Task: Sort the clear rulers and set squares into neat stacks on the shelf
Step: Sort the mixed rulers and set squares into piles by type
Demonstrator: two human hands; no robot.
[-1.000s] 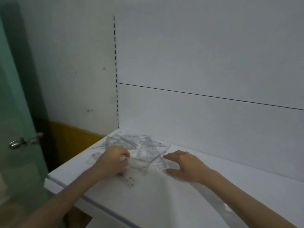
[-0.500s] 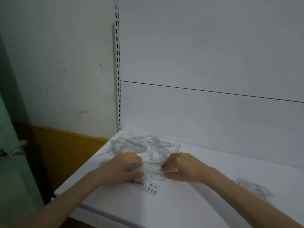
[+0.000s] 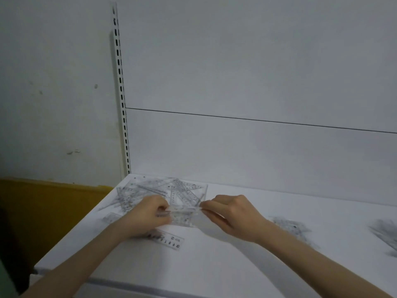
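A loose heap of clear rulers and set squares (image 3: 163, 191) lies at the back left corner of the white shelf (image 3: 214, 265). My left hand (image 3: 148, 214) and my right hand (image 3: 234, 214) pinch the two ends of a small bundle of clear rulers (image 3: 184, 215) just in front of the heap. One short clear ruler (image 3: 169, 241) with printed digits lies flat below my left hand. A small stack of clear pieces (image 3: 290, 227) sits right of my right wrist. Another blurred stack (image 3: 386, 235) shows at the right edge.
A slotted white upright (image 3: 121, 93) rises at the shelf's back left corner, with white back panels (image 3: 257, 72) behind. Left of the shelf is a wall with a yellow lower band (image 3: 49, 203). The shelf's front edge (image 3: 129, 286) runs along the bottom.
My right hand moved in and took hold of the bundle that my left hand was holding. The view swung right, bringing the stacks on the right into sight.
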